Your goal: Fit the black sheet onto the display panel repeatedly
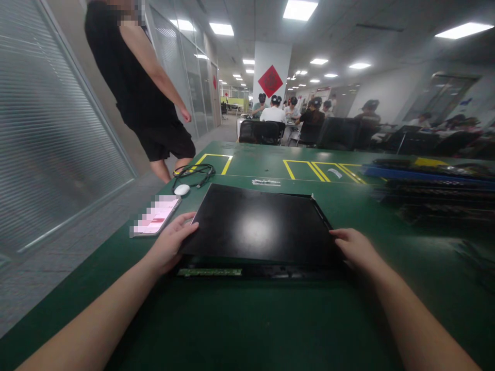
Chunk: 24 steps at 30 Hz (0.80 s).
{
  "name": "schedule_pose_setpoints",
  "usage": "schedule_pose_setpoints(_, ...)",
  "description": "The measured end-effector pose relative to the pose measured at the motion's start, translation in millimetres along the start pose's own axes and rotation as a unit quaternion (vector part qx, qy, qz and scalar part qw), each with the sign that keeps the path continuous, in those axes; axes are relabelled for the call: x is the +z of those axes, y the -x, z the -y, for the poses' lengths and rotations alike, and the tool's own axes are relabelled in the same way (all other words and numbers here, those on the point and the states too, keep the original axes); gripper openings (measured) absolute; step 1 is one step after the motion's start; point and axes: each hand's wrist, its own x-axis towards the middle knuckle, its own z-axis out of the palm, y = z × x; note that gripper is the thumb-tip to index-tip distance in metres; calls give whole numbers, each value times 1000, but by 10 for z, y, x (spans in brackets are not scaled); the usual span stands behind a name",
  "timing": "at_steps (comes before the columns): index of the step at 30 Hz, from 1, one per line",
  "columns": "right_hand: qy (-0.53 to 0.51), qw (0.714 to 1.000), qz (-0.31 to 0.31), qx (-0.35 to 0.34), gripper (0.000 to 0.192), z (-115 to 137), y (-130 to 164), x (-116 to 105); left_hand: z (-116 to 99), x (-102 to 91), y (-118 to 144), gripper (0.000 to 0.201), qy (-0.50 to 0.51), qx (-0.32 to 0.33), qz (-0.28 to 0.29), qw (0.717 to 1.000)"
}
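Observation:
A flat black metal cover panel lies on a low black chassis, whose front edge with a green circuit board shows beneath it. My left hand grips the panel's left edge near the front corner. On the opposite side, my right hand holds the right edge, fingers along the side. Both rest on the green table.
A phone, a white mouse and a coiled black cable lie at the left. Stacked dark panels sit at the right. A person in black stands at the left aisle; several seated people work behind.

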Motion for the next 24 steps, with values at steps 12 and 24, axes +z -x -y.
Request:
schedule_pose_setpoints(12, -6, 1000, 3, 23, 41, 55, 28, -31, -14, 23, 19, 43, 2, 6, 6, 1000)
schedule_pose_setpoints(24, 7, 998, 31, 46, 46, 70, 19, -19, 35, -13, -31, 44, -2, 14, 6, 1000)
